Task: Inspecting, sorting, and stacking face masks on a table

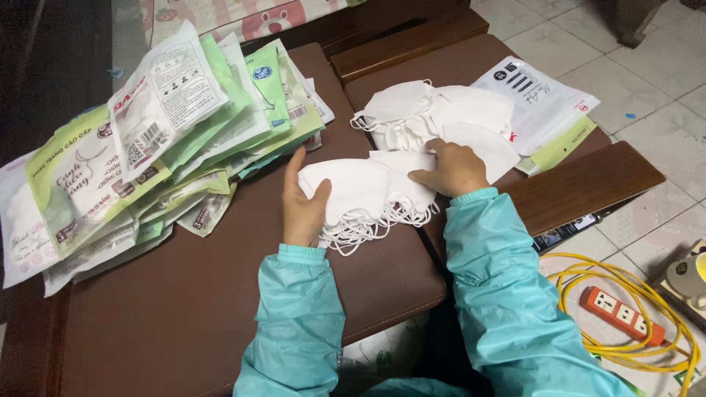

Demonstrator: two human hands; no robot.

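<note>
Stack of white masks (368, 195) on table (220, 294) squared up, clasped between left hand (303, 206) and right hand (452, 170). Packets (147, 147) lay left of grip. Judged next: edges evened, stack kept steady.

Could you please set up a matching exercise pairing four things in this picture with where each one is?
Things:
1. stack of white masks
2. pile of sealed packets
3. orange power strip
4. loose heap of masks

Places:
A. on the tiled floor, amid a yellow cable
B. fanned out on the left of the brown table
C. between the left hand and right hand
D. beyond the hands, beside a flat white bag

Pairs: 1-C, 2-B, 3-A, 4-D
</note>
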